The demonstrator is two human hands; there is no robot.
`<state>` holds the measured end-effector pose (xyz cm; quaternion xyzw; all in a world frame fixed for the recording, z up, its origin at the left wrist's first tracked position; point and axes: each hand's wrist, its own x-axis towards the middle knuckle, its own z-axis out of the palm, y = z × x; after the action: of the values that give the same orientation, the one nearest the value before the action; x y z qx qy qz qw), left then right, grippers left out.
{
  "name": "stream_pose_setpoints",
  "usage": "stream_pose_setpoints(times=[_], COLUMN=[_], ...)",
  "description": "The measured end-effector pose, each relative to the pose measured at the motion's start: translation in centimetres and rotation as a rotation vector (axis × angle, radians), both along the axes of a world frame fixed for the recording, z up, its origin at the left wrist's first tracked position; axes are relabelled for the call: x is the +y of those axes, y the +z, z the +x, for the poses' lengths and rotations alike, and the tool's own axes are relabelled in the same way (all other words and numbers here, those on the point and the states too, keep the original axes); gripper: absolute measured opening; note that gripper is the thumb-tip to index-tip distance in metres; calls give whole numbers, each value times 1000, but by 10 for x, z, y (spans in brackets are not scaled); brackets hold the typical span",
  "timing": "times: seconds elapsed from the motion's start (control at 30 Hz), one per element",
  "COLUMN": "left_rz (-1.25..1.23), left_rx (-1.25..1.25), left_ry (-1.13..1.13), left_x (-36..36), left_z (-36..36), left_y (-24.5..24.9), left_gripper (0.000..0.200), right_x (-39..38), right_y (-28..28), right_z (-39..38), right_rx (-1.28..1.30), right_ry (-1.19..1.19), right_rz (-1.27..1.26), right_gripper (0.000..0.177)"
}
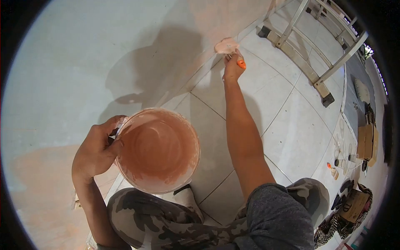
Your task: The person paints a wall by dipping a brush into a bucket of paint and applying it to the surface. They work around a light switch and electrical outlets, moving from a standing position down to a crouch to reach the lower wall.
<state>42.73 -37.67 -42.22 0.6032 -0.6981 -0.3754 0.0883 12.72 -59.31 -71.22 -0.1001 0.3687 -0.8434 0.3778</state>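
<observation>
My left hand [98, 150] is closed on the rim of a round bucket [193, 146], its thumb over the inner edge. Inside the bucket is pinkish-orange paint [160, 146]. My right arm is stretched forward, and my right hand [234, 66] is closed around a brush with an orange handle [241, 64]. The brush's bristles are hard to make out near a pale pink patch [227, 45] low on the wall, by the floor edge. The pale wall [75, 83] carries faint pink areas and the shadow of my arms and head.
A metal ladder [306, 71] stands on the white tiled floor [287, 121] at the upper right. Farther right are cardboard boxes [366, 141], another orange-handled brush [332, 170] and a box on patterned cloth [354, 206]. My knees are bent below the bucket.
</observation>
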Motion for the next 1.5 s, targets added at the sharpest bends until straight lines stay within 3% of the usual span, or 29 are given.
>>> stream_pose_setpoints(times=[0.3, 0.37, 0.57, 0.8, 0.97, 1.07, 1.37, 1.43, 1.5], left_rz=[113, -11, 94, 93, -49, 41, 6, -26, -81], left_rx=[30, 48, -14, -19, 27, -41, 63, 35, -41], left_ry=[39, -20, 7, 9, 4, -8, -41, -65, -129], left_x=[-5, -4, -4, -2, 3, 2, 0, 1, 3], left_z=[-3, -6, -10, -13, -11, -11, -3, -8, -11], left_y=[-1, -5, 4, 6, 0, 9, 7, 4, -1], left_gripper=[53, 46, 53, 53, 47, 51, 47, 43, 39], right_x=[42, 49, 63, 81, 94, 102, 138, 144, 141], right_y=[-8, -4, -3, -6, -4, -1, 12, 18, 15], right_z=[31, 35, 43, 61, 73, 82, 100, 81, 49], right_rx=[-39, -73, -96, -137, -155, -161, -30, -114, 68], right_ry=[125, 147, 217, 263, 289, 289, 376, 291, 274], right_rz=[27, -13, -11, -11, -5, 10, 20, 48, 66], right_gripper=[30, 32, 37, 38, 40, 40, 38, 36, 34])
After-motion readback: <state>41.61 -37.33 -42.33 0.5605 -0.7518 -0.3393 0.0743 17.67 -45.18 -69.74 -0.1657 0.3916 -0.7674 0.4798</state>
